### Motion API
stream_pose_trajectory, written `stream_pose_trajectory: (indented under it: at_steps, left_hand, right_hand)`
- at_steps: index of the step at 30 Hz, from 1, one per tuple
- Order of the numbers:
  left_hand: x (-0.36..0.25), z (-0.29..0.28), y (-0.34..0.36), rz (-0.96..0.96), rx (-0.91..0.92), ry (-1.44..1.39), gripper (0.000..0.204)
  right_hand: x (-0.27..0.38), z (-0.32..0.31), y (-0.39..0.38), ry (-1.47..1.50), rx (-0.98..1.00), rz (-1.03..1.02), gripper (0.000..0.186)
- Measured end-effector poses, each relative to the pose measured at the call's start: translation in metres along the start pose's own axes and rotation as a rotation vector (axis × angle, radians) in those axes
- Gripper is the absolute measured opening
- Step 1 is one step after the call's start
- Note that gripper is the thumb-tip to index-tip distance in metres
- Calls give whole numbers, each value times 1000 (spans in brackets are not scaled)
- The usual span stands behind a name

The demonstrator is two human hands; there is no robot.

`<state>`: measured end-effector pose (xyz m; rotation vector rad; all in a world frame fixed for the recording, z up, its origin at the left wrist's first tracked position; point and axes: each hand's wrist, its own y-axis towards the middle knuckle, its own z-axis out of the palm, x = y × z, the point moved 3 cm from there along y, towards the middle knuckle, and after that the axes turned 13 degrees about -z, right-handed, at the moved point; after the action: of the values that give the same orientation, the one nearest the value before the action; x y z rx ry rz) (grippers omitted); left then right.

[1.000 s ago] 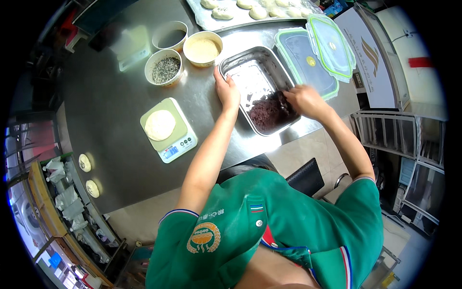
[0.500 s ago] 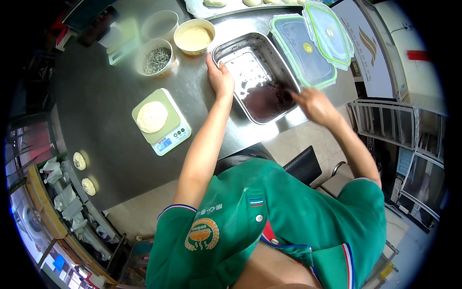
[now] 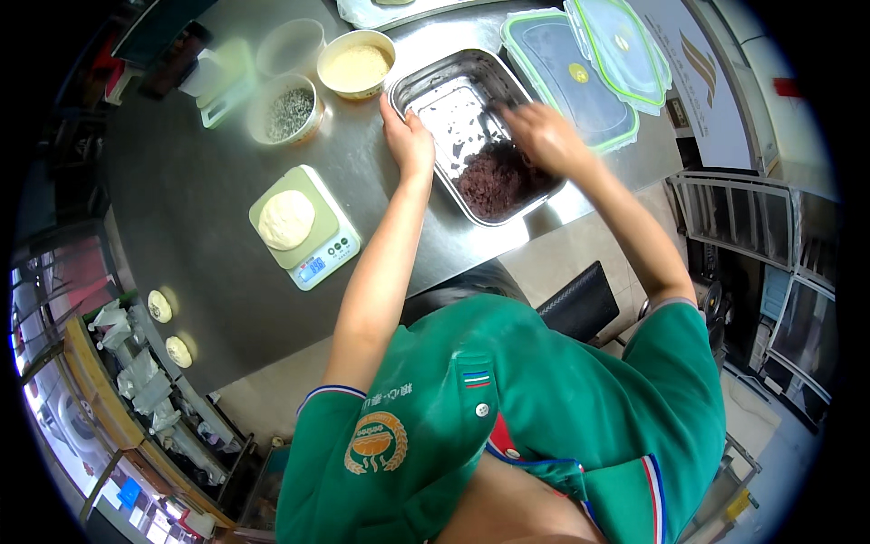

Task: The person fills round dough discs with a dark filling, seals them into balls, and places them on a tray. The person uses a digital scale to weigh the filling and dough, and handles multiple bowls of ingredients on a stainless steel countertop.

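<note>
A rectangular metal tray (image 3: 426,86) lies on the steel table (image 3: 181,181), with dark red paste (image 3: 494,181) heaped in its near end. My left hand (image 3: 408,140) grips the tray's left rim. Over the tray's right side is my right hand (image 3: 544,136), blurred by motion, fingers curled around what looks like a thin dark utensil (image 3: 494,107) that points toward the tray's far end. To the left, a round flat piece of dough (image 3: 286,219) rests on a small green-topped kitchen scale (image 3: 322,254).
Behind the scale stand a bowl of dark seeds (image 3: 288,111), a bowl of pale beige filling (image 3: 356,65) and an empty clear tub (image 3: 288,45). Green-rimmed plastic boxes (image 3: 580,86) sit to the right of the tray. Two small dough rounds (image 3: 159,306) lie near the table's left edge. A black chair (image 3: 580,299) is below.
My right hand went from the paste at the tray's near end, out past its right rim, then back in toward the far end. The left hand has kept hold of the rim.
</note>
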<state>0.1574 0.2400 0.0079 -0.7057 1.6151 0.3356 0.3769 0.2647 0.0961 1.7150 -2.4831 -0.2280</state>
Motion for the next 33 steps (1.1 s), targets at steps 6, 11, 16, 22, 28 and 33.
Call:
stream_pose_trajectory:
  at_steps: [6,11,16,22,28,33]
  left_hand:
    - [-10,11,4,-2,59,39,48]
    - [10,14,51,159,66,-43,55]
    - [3,0,-37,-133,141,18,79]
    - [32,-2,-76,-156,148,8,59]
    - [14,-10,-46,-117,147,56,53]
    - [10,-12,-43,-98,156,-86,50]
  right_hand:
    - [76,-47,-44,177,-161,12,31]
    - [60,-39,-35,339,-106,253,29]
    - [36,-3,-16,25,129,402,15]
    - [31,-2,5,-24,98,328,7]
    - [69,-4,-16,-122,309,337,58]
    - [113,5,-31,36,299,207,55]
